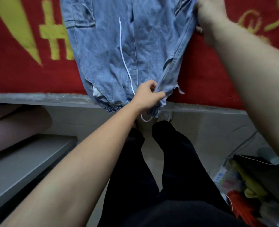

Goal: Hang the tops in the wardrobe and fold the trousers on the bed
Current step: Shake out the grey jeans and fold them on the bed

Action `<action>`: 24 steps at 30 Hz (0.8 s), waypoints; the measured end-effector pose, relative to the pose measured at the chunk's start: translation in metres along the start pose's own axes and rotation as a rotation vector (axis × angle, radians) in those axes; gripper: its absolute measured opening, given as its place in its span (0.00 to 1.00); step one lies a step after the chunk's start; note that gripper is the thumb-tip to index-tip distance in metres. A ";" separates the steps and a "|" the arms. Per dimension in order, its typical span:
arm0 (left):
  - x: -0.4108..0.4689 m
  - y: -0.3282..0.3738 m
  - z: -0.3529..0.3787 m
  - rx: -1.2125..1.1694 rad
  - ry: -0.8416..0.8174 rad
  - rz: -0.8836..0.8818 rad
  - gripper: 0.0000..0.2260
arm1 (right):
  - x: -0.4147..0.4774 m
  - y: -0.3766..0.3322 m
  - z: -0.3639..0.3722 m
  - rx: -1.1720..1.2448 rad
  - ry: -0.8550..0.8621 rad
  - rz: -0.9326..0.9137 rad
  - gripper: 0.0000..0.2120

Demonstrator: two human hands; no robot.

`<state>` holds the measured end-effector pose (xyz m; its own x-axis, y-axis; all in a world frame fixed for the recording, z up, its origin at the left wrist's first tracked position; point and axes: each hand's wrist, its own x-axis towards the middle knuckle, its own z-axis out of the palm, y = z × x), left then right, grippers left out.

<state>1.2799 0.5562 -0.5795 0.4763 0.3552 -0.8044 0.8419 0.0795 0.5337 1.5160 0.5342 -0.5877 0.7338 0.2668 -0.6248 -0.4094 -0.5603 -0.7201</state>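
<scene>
A pair of light blue denim trousers (127,46) lies spread flat on a bed, legs running away from the viewer towards the top of the view. The elasticated waistband hangs just over the near edge of the bed. A thin white drawstring (124,58) trails down the middle of the denim, and its loop dangles below the waistband.

The left hand (147,95) reaches in from the lower left, its fingers curled and pinching a fold of denim close to the waistband, on the right side of the trousers. The right hand (209,12) reaches in from the right and sits at the far right edge of the trousers, near the top of the view, fingers clenched around the side seam there. The fabric between the two hands is lifted into a ridge.

The trousers rest on a red blanket (20,76) with yellow patterns, which covers the bed. A pale grey bed frame (37,99) runs along the near edge. Below it, the person's legs (176,161) in dark clothing stand on a pale floor (201,131). A grey step (29,161) sits at lower left. A blurred heap of colourful items (243,185) lies at lower right.
</scene>
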 end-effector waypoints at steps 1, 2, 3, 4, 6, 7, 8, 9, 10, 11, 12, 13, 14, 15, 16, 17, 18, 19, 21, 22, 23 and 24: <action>-0.006 -0.004 -0.014 -0.056 0.026 -0.019 0.05 | -0.006 -0.011 0.011 0.002 -0.010 -0.031 0.04; -0.013 -0.009 -0.030 -0.098 0.055 -0.032 0.00 | -0.011 -0.020 0.023 0.002 -0.009 -0.037 0.04; -0.017 -0.016 -0.045 -0.123 0.085 -0.046 0.04 | -0.016 -0.027 0.037 0.040 -0.023 -0.056 0.06; -0.021 -0.024 -0.060 -0.146 0.111 -0.058 0.07 | -0.020 -0.031 0.051 0.069 -0.040 -0.082 0.09; -0.024 -0.044 -0.088 -0.155 0.175 -0.071 0.07 | -0.032 -0.040 0.083 0.065 -0.099 -0.133 0.13; -0.023 -0.055 -0.100 -0.156 0.207 -0.083 0.05 | -0.038 -0.044 0.099 0.054 -0.128 -0.158 0.15; -0.021 -0.066 -0.111 -0.163 0.239 -0.098 0.04 | -0.042 -0.046 0.116 0.045 -0.153 -0.176 0.16; -0.018 -0.076 -0.121 -0.167 0.259 -0.117 0.06 | -0.047 -0.048 0.133 0.035 -0.164 -0.197 0.16; -0.014 -0.086 -0.130 -0.177 0.277 -0.131 0.06 | -0.052 -0.049 0.150 0.015 -0.180 -0.217 0.17; -0.011 -0.097 -0.138 -0.180 0.283 -0.149 0.05 | -0.055 -0.049 0.167 -0.005 -0.196 -0.243 0.17; -0.007 -0.108 -0.145 -0.186 0.278 -0.158 0.04 | -0.058 -0.049 0.184 -0.032 -0.206 -0.279 0.17; -0.005 -0.116 -0.150 -0.186 0.257 -0.167 0.05 | -0.060 -0.049 0.200 -0.070 -0.216 -0.320 0.18; -0.002 -0.126 -0.156 -0.185 0.233 -0.172 0.06 | -0.062 -0.049 0.217 -0.130 -0.227 -0.353 0.18; 0.001 -0.134 -0.161 -0.171 0.209 -0.177 0.07 | -0.063 -0.048 0.233 -0.192 -0.242 -0.370 0.19; 0.004 -0.143 -0.166 -0.152 0.192 -0.178 0.08 | -0.063 -0.045 0.250 -0.246 -0.259 -0.375 0.19; 0.006 -0.150 -0.172 -0.126 0.177 -0.180 0.08 | -0.064 -0.042 0.267 -0.287 -0.275 -0.385 0.19; 0.010 -0.158 -0.177 -0.103 0.160 -0.175 0.10 | -0.065 -0.037 0.283 -0.318 -0.285 -0.398 0.18; 0.013 -0.165 -0.181 -0.089 0.138 -0.175 0.11 | -0.066 -0.033 0.297 -0.339 -0.295 -0.403 0.17; 0.021 -0.179 -0.190 -0.086 0.116 -0.179 0.12 | -0.065 -0.022 0.320 -0.379 -0.291 -0.426 0.13; 0.025 -0.185 -0.193 -0.093 0.108 -0.177 0.13 | -0.064 -0.015 0.328 -0.423 -0.283 -0.441 0.12; 0.029 -0.190 -0.196 -0.093 0.096 -0.175 0.12 | -0.063 -0.009 0.334 -0.485 -0.287 -0.445 0.15; 0.033 -0.196 -0.198 -0.091 0.087 -0.171 0.12 | -0.060 -0.004 0.339 -0.566 -0.301 -0.451 0.17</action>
<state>1.0806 0.7362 -0.6586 0.3011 0.4077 -0.8620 0.8806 0.2279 0.4154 1.2893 0.7859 -0.6498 0.5520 0.7192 -0.4219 0.2913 -0.6405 -0.7106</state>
